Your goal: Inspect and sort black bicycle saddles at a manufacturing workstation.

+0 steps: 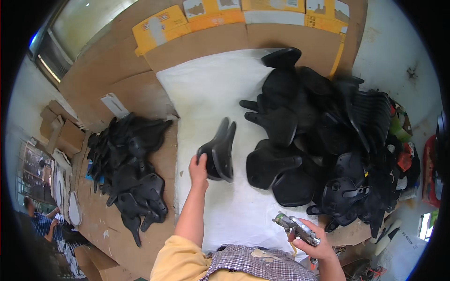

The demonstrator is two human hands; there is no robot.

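Note:
My left hand (198, 169) grips the wide rear end of a black bicycle saddle shell (219, 149), holding it tilted on edge above the white sheet (206, 93), its narrow nose pointing away from me. My right hand (313, 242) is closed around a metal spray gun (296, 227) near my waist, nozzle aimed to the left toward the sheet. A big heap of black saddle shells (323, 140) lies just right of the held one.
A second pile of black saddle shells (129, 168) lies on the cardboard-covered bench to the left. Yellow and brown cartons (197, 23) line the back. Another person in a blue striped shirt (44, 225) is at the lower left.

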